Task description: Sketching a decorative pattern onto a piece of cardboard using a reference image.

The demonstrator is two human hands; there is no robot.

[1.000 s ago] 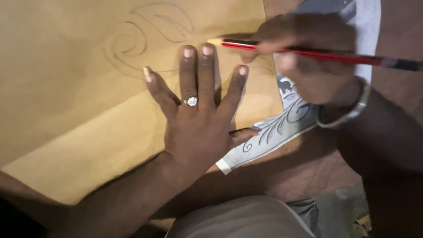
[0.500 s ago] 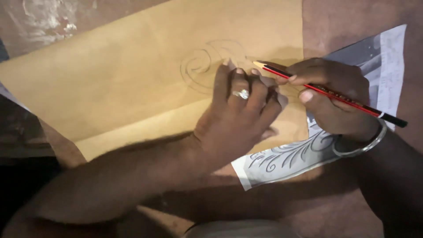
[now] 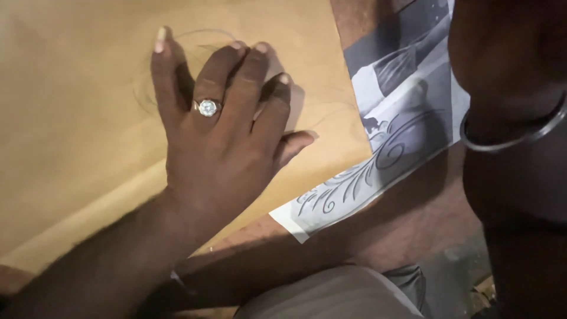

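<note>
Reddish-brown surface [image 3: 413,224] underneath, bare toward the lower right. Directly on it: a large tan paper sheet [image 3: 71,118] covering the upper left, faint pencil curves [image 3: 147,88] just visible on it. Beside that, at the right, a grey-and-white printed sheet [image 3: 401,106] with a leafy scroll pattern, its left edge tucked under the tan sheet, its lower corner reaching out onto the bare surface.
</note>
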